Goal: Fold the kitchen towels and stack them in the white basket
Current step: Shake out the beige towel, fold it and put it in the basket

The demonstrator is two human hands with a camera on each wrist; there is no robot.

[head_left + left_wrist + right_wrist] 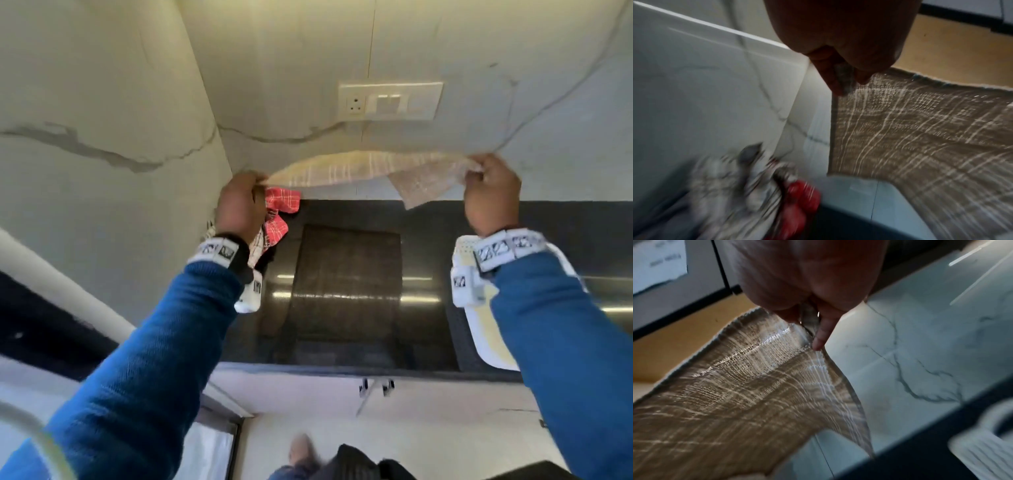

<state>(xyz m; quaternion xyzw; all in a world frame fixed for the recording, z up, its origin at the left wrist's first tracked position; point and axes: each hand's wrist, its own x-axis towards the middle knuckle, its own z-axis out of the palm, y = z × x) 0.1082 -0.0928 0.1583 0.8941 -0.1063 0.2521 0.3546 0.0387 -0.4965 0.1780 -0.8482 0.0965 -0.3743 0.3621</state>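
Observation:
A pale yellow checked kitchen towel (359,169) hangs stretched in the air above the dark counter (428,246). My left hand (239,202) pinches its left corner and my right hand (489,192) pinches its right corner. The left wrist view shows the towel (920,138) spreading away from my left fingers (836,78). In the right wrist view my right fingers (822,335) pinch the bunched towel (748,386). A red checked towel (281,212) lies in a heap with a white patterned one (731,186) below my left hand. The white basket (489,335) stands on the counter under my right forearm.
The marble wall (308,68) with a socket plate (388,101) rises behind the counter. A side wall (102,154) closes the corner at left. A dark square patch (346,284) marks the counter's middle. Cabinet fronts and floor lie below the counter's front edge.

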